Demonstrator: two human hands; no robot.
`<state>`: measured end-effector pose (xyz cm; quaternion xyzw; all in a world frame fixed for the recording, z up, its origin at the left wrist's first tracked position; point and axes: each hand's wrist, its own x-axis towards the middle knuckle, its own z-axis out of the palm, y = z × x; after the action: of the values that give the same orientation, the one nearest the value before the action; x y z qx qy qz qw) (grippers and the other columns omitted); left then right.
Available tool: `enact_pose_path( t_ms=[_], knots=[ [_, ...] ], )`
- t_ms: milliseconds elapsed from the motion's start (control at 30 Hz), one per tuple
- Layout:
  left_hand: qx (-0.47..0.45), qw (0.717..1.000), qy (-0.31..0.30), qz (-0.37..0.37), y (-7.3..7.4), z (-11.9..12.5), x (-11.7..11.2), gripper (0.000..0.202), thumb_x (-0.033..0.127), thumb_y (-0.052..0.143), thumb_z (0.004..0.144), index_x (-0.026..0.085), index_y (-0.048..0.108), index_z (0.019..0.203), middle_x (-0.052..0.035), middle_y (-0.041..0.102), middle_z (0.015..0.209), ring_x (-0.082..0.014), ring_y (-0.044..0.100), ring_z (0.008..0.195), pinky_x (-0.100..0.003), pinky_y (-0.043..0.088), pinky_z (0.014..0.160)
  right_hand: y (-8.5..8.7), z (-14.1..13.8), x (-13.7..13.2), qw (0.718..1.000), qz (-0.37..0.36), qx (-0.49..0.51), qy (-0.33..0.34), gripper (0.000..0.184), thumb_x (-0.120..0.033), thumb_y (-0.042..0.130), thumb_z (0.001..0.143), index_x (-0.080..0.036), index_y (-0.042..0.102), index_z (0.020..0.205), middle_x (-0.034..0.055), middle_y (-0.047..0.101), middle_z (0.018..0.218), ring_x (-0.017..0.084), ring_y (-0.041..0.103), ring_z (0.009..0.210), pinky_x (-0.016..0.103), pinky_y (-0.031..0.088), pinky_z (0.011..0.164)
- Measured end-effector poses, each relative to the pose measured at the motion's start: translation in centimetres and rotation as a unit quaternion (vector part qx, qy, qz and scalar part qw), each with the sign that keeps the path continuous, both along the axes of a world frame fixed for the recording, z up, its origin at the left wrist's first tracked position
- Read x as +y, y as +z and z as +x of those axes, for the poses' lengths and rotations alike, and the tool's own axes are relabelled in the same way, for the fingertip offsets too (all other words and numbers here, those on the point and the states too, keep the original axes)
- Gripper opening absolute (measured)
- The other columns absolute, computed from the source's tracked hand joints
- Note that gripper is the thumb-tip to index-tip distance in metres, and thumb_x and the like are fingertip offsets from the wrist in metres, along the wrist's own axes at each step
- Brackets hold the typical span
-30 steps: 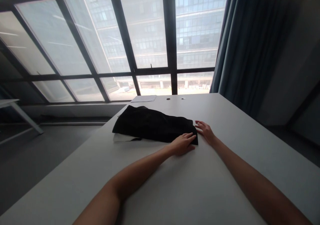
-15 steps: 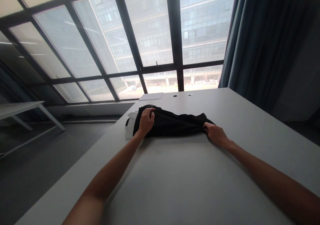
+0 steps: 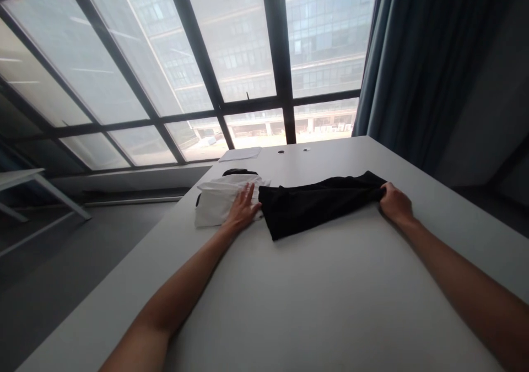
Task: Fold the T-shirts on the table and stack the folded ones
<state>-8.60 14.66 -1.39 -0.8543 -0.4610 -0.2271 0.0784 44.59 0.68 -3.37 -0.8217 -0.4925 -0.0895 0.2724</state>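
Since the earlier frame, we have drawn the black cloth [image 3: 318, 202] to just right of the white cloth [image 3: 211, 204]; separating them seems the step in hand. Our left hand [image 3: 242, 209] lies on the latter, fingers spread, gripping nothing; our right hand [image 3: 397, 203], well right of it, clenches the black cloth's end. Pulling further calls for that grip. Behind the white cloth peeks a dark item [image 3: 238, 171], then paper [image 3: 240, 154], neither in the way.

A long black cloth [image 3: 318, 204] stretches beside rumpled white cloth [image 3: 212, 205].
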Motion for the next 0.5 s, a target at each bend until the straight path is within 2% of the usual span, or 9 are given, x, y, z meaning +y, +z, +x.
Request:
enact_pose_path(
  t_ms=[100, 200, 300, 367, 433, 500],
  knots=[
    [0.052, 0.999, 0.010, -0.005, -0.1, -1.9, 2.2, 0.070, 0.055, 0.052, 0.096, 0.024, 0.035, 0.156, -0.0128, 0.032, 0.162, -0.0328, 0.021, 0.152, -0.051, 0.016, 0.121, 0.0, 1.5, -0.5, 0.999, 0.007, 0.017, -0.027, 0.041, -0.011, 0.041, 0.084, -0.012, 0.063, 0.119, 0.0180, 0.070, 0.100, 0.029, 0.064, 0.088, 0.037, 0.045, 0.077],
    [0.059, 0.996, 0.062, 0.011, 0.1, -3.5, 4.2, 0.065, 0.057, 0.053, 0.094, 0.024, 0.047, 0.149, -0.0121, 0.039, 0.158, -0.0341, 0.026, 0.149, -0.052, 0.017, 0.120, 0.0, 2.1, -1.0, 1.000, 0.010, 0.025, -0.012, 0.040, -0.012, 0.041, 0.084, -0.014, 0.064, 0.117, 0.0168, 0.070, 0.104, 0.029, 0.063, 0.095, 0.037, 0.046, 0.083],
    [0.050, 0.992, 0.116, 0.011, 0.2, -5.3, 5.9, 0.064, 0.057, 0.052, 0.093, 0.022, 0.049, 0.146, -0.0133, 0.042, 0.156, -0.0368, 0.030, 0.147, -0.056, 0.020, 0.117, 0.0, 1.6, -1.2, 1.000, 0.014, 0.025, -0.005, 0.039, -0.014, 0.040, 0.084, -0.015, 0.066, 0.113, 0.0156, 0.070, 0.105, 0.028, 0.061, 0.100, 0.037, 0.045, 0.088],
    [0.046, 0.991, 0.129, 0.008, 0.1, -6.2, 6.5, 0.064, 0.056, 0.051, 0.092, 0.021, 0.049, 0.146, -0.0140, 0.043, 0.156, -0.0380, 0.030, 0.146, -0.057, 0.021, 0.116, 0.2, 1.0, -1.1, 0.999, 0.040, 0.013, 0.005, 0.039, -0.013, 0.040, 0.083, -0.015, 0.067, 0.111, 0.0153, 0.069, 0.107, 0.028, 0.060, 0.102, 0.038, 0.045, 0.092],
    [0.039, 0.991, 0.126, 0.010, 0.1, -6.6, 6.5, 0.063, 0.054, 0.050, 0.093, 0.020, 0.049, 0.145, -0.0152, 0.042, 0.155, -0.0386, 0.030, 0.146, -0.059, 0.021, 0.116, 0.4, 0.6, -1.1, 0.996, 0.090, -0.010, 0.015, 0.042, -0.010, 0.039, 0.081, -0.014, 0.066, 0.112, 0.0150, 0.068, 0.112, 0.029, 0.059, 0.107, 0.040, 0.043, 0.096],
    [0.012, 0.991, 0.131, 0.029, 0.6, -5.9, 5.8, 0.061, 0.048, 0.051, 0.093, 0.016, 0.049, 0.145, -0.0172, 0.042, 0.155, -0.0392, 0.029, 0.146, -0.060, 0.020, 0.116, 0.6, 0.3, -1.0, 0.989, 0.144, -0.033, 0.026, 0.043, -0.009, 0.038, 0.081, -0.015, 0.065, 0.114, 0.0146, 0.067, 0.117, 0.029, 0.056, 0.112, 0.041, 0.041, 0.100]
  ],
)
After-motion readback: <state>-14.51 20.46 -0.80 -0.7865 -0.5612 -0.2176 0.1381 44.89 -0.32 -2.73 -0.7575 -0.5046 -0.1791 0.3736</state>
